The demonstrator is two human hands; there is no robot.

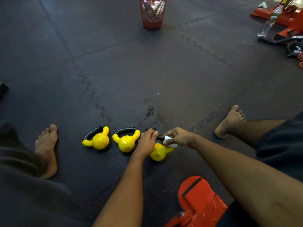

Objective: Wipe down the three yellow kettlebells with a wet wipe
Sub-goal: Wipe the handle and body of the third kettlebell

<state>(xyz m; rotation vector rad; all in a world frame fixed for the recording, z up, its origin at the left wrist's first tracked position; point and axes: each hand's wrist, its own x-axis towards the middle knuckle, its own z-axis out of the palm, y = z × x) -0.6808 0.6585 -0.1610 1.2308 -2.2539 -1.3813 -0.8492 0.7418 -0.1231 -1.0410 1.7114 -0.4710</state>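
Three small yellow kettlebells with black handles lie in a row on the dark floor mat. The left kettlebell [98,140] and the middle kettlebell [126,142] rest untouched. The right kettlebell [159,152] is tilted toward me. My left hand [146,143] grips the left end of its black handle. My right hand [178,136] pinches a white wet wipe [170,141] wrapped around the right end of that handle, where it meets the yellow horn.
A red mesh waste basket [152,13] stands far ahead. Red equipment [197,202] lies close in front of me. A plastic bottle [271,20] and red gym gear are at the far right. My bare feet [46,151] [230,122] flank the kettlebells. A wet patch [150,111] marks the mat.
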